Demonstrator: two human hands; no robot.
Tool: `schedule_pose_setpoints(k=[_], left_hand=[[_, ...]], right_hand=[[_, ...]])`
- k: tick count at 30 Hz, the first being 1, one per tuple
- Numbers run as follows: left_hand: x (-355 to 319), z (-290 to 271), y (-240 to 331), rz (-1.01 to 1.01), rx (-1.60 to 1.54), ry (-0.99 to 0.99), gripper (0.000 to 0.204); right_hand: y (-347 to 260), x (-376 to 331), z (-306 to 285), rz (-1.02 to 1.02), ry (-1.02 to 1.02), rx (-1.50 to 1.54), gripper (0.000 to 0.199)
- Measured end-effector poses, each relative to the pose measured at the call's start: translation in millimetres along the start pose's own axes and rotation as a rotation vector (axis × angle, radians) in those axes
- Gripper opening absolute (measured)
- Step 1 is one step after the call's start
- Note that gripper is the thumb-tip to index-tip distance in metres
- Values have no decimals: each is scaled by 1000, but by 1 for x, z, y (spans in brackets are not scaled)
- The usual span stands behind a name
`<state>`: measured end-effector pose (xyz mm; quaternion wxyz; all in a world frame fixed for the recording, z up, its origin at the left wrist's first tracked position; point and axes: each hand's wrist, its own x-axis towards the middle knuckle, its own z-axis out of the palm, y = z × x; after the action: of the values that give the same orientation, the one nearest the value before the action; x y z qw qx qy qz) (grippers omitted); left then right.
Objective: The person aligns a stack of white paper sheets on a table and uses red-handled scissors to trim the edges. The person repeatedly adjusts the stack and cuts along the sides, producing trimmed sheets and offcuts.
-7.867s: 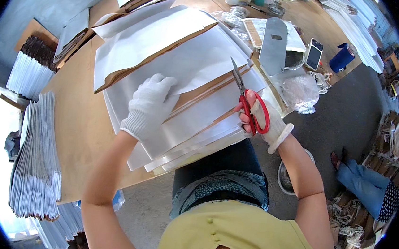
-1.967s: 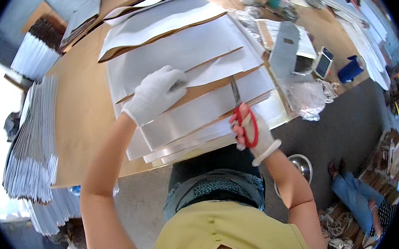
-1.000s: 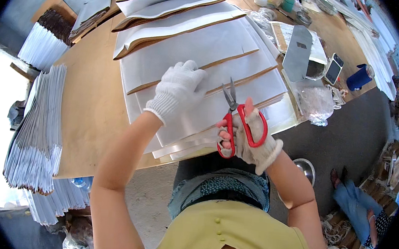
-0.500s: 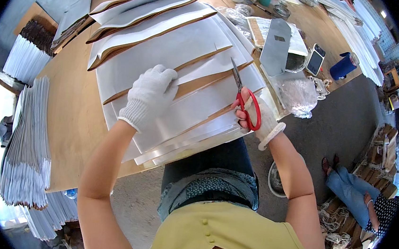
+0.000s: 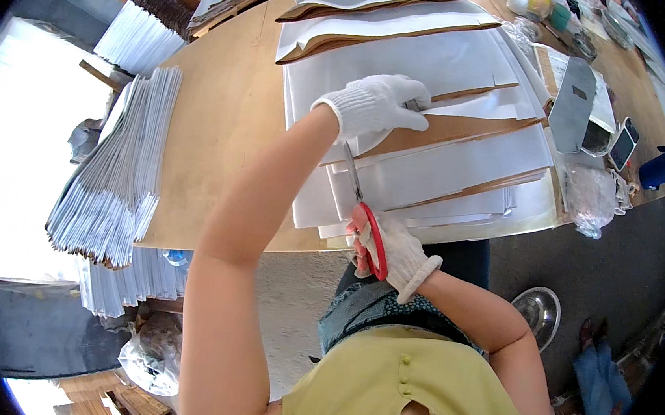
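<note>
Our gloved left hand (image 5: 375, 105) presses flat, fingers together, on the white sheets (image 5: 439, 161) fanned across the table (image 5: 221, 119). Our gloved right hand (image 5: 392, 248) grips red-handled scissors (image 5: 364, 210) at the table's near edge, blades pointing into the sheets; we cannot tell how far they part.

I see white knit gloves on both my left hand (image 5: 377, 105) and right hand (image 5: 392, 248), the right one in the red handles of steel-grey scissors (image 5: 363, 218). The paper sheets (image 5: 439, 169) are white with brown kraft edges on a tan wooden table (image 5: 222, 111). My top is mustard yellow.
</note>
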<state>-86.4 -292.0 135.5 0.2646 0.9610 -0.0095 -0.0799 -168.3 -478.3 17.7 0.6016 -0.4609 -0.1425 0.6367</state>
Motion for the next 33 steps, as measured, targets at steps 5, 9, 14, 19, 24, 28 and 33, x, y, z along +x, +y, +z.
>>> schedule_pose_setpoints(k=[5,9,14,19,24,28,33], left_hand=[[3,0,-9,2,-61,8,37],[7,-5,-8,-102,-137,-30,37],[13,-6,-6,-117,-171,-58,41],[7,-2,-7,-59,-174,-46,40],[5,-13,7,-107,97,99,33],[46,-64,6,-202,645,338,19],[49,-62,29,-47,715,608,17]], right_hand=[[0,-20,0,12,-128,118,46],[-23,-42,6,94,-105,36,49],[-13,-23,2,31,-37,78,49],[-27,-4,14,113,144,-7,41],[-14,1,1,52,107,65,37],[-15,-29,-8,65,49,222,37],[-46,-67,-47,-39,-1,311,61]])
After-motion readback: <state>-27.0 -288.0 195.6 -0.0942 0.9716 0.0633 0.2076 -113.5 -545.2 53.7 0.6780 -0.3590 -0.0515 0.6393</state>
